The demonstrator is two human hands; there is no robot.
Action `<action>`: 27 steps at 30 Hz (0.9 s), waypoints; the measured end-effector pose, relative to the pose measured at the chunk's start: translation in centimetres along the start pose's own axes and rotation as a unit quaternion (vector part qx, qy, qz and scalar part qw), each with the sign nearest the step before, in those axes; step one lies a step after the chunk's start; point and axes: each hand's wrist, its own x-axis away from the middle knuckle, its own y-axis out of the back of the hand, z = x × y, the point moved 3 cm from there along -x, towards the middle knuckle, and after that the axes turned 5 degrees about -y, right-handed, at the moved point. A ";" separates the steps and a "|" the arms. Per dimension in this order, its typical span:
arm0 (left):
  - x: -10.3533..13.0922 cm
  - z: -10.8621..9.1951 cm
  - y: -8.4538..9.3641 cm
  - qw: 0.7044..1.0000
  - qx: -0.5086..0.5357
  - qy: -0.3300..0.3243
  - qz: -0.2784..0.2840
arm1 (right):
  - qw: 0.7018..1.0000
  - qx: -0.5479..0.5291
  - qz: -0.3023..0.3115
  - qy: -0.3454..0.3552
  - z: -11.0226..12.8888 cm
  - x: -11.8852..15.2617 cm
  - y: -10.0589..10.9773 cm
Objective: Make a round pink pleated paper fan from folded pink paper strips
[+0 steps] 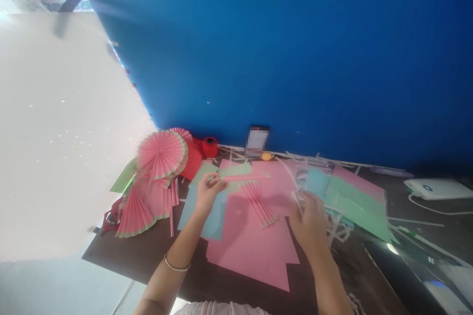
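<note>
My left hand (pixel 211 188) is closed in a pinch on one end of a narrow, folded pink paper strip (pixel 246 177), which points to the right. Below that strip, a partly spread pleated paper piece (pixel 258 205), pink with green ends, lies on pink paper sheets (pixel 254 251). My right hand (pixel 309 219) hovers over the right edge of the pink sheets, blurred by motion. Something thin and whitish shows by its thumb; I cannot make out whether the fingers hold it. Close by that hand lie tangled white paper strips (pixel 338 229).
Round pink pleated fans (pixel 160 153) and a half-open fan (pixel 136 211) are piled at the left. Behind stand a red tape roll (pixel 210 147) and a blurred-out upright device (pixel 256 140) against the blue wall. Green sheets (pixel 356 204) and a white device (pixel 438 188) lie at right.
</note>
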 end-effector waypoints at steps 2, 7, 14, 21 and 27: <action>0.1 -0.4 -0.1 1.000 -0.017 -0.011 0.006 | 1.000 0.023 0.008 0.011 -0.5 0.0 0.0; 0.4 -0.4 -0.7 0.999 -0.043 -0.015 0.015 | 0.999 -0.001 0.005 0.040 0.0 0.1 0.6; 0.8 0.9 -1.6 0.994 -0.097 -0.026 0.037 | 0.964 -0.134 0.221 -0.060 3.4 0.3 0.5; 2.4 0.7 -3.1 0.986 -0.120 -0.037 0.107 | 0.887 -0.253 0.360 -0.141 8.1 -0.2 -0.9; 3.4 -0.3 -3.7 0.984 -0.112 -0.025 0.134 | 0.878 -0.287 0.345 -0.167 8.4 -0.6 -2.2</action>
